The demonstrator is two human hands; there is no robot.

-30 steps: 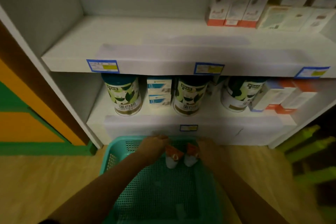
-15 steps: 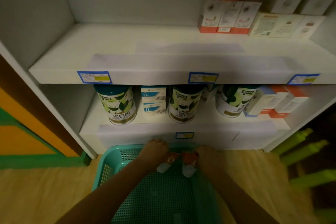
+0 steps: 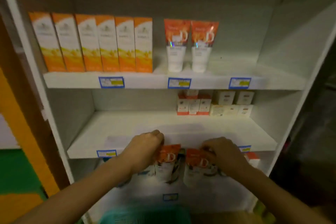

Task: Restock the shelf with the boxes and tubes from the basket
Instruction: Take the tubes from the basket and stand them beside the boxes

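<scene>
— What differs from a second ago?

— Then both hands were low inside the teal plastic mesh basket, the left hand on the left orange-and-white plastic tube, the right hand on the right orange-and-white plastic tube. Now hands and tubes are up out of it, level with the front lip of the white middle shelf board. The view has swung upward too: the basket is a blurred sliver at 6 o'clock, and a higher shelf, unseen before, fills the top half.

— What stands up there?

— At 10 o'clock, a row of six tall orange-and-white cardboard boxes. At 12 o'clock, two matching shelved tubes, cap down, side by side. Blue-and-yellow price labels sit on the lip below.

— How are the hands posed?

— The left, between 6 and 7 o'clock, is back-up, fingers curled over the orange top end of its tube. The right, at 5 o'clock, grips the orange end of the other in the same way. Both tubes hang cap down, near each other with a narrow gap between, in front of the lowest shelf. The forearms reach in from the bottom corners.

— Anything on the middle board?

— Small orange-and-white cartons and pale square cartons, at the back, toward 3 o'clock.
</scene>
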